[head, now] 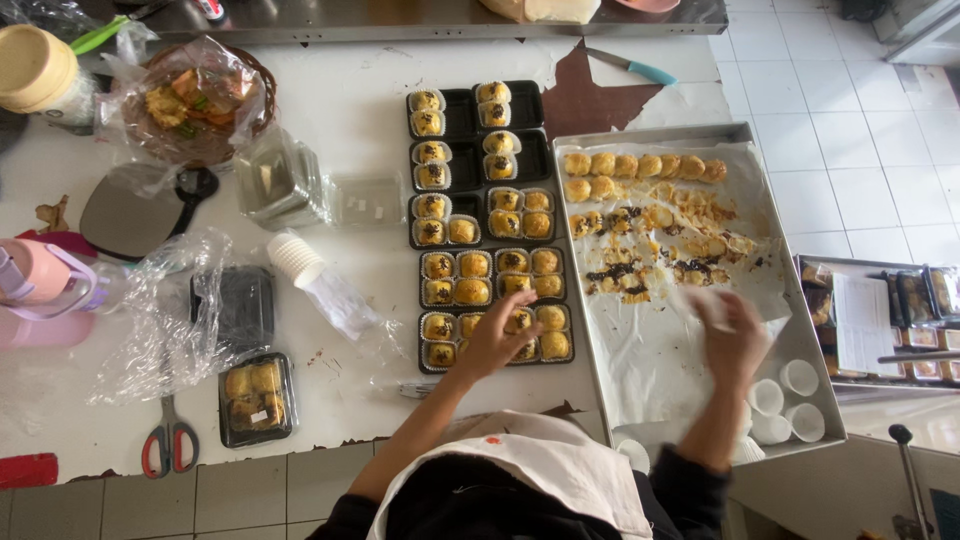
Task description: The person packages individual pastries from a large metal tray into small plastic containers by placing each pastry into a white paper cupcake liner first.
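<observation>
A pastry was pinched by the left hand; it was best seated squarely. The right hand's grip was blurred.

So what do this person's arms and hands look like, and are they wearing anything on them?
Both hands are bare: no gloves, and no rings or watch that the view shows. The left hand has a bare forearm; its dark sleeve appears pushed up near the elbow. The right hand is motion-blurred, with a dark sleeve bunched well below the wrist. A pale apron covers the chest.
</observation>
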